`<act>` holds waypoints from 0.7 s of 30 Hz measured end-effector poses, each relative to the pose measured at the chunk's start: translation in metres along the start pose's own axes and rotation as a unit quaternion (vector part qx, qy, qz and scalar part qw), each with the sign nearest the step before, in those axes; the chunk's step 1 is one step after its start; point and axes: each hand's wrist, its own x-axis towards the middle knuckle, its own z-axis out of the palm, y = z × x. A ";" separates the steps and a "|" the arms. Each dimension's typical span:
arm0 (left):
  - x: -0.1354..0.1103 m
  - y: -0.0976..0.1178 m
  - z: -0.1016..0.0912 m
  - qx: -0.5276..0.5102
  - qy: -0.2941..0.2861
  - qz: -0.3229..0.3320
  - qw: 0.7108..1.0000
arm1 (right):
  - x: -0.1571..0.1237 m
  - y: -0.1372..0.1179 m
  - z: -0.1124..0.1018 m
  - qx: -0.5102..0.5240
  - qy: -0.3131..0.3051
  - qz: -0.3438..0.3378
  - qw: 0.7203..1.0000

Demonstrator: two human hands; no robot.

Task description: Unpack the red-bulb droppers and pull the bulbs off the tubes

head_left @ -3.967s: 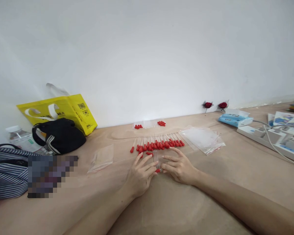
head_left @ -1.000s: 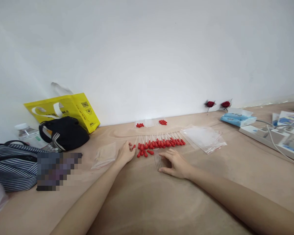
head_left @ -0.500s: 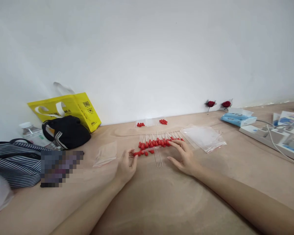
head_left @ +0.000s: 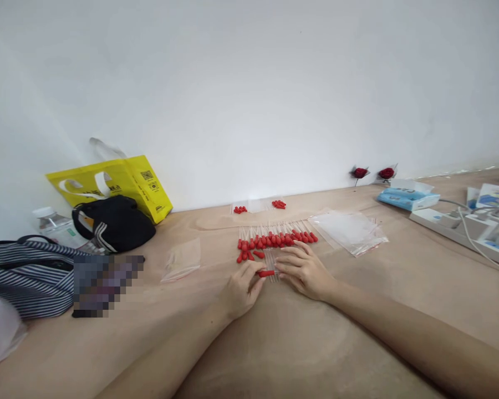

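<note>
The bulb (head_left: 266, 273), red and club-shaped, sits low over the middle of the counter (head_left: 295, 338), pinched between thumb and fingers of the left hand (head_left: 240, 289); it lies level, narrow end toward the right hand (head_left: 310, 274). The right hand's fingertips meet that end, slightly bent; whether they grip it cannot be told. Just behind lie clear, slim tubes (head_left: 269, 256), side by side. Half a second ago the left hand held the bulb farther left and the right hand reached to the row of droppers (head_left: 276, 239); now both have come together in front of the tubes. The droppers lie behind, red bulbs forward, pale stems toward the wall (head_left: 249, 100); a few loose bulbs (head_left: 244, 256) lie before the row's left end.

Beyond, two small red heaps (head_left: 240, 210) lie on clear film by the wall. Thin, shiny plastic bags (head_left: 351, 233) spread to the right; a smaller packet (head_left: 182, 260) lies left.

The yellow bag (head_left: 158, 194) bears square codes and black print too small to read; the blue tissue pack (head_left: 407, 198) carries pale letters, equally unclear. The bottle (head_left: 60, 230) has a white cap and a touch of green on its label. A black pouch (head_left: 125, 227) with white stripes, striped cloth (head_left: 37, 277), a white power strip (head_left: 453, 224) and two dark red roses (head_left: 360, 173) stand farther out.
</note>
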 end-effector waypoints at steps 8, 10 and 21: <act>0.009 -0.002 0.008 0.046 0.005 0.064 0.997 | -0.004 0.001 0.003 -0.028 0.037 -0.070 0.996; 0.008 -0.004 0.011 0.052 0.012 0.076 0.996 | -0.005 0.002 0.003 -0.034 0.034 -0.083 0.995; 0.002 -0.002 0.004 0.077 -0.005 0.085 0.993 | -0.006 0.001 0.002 -0.032 0.040 -0.094 0.994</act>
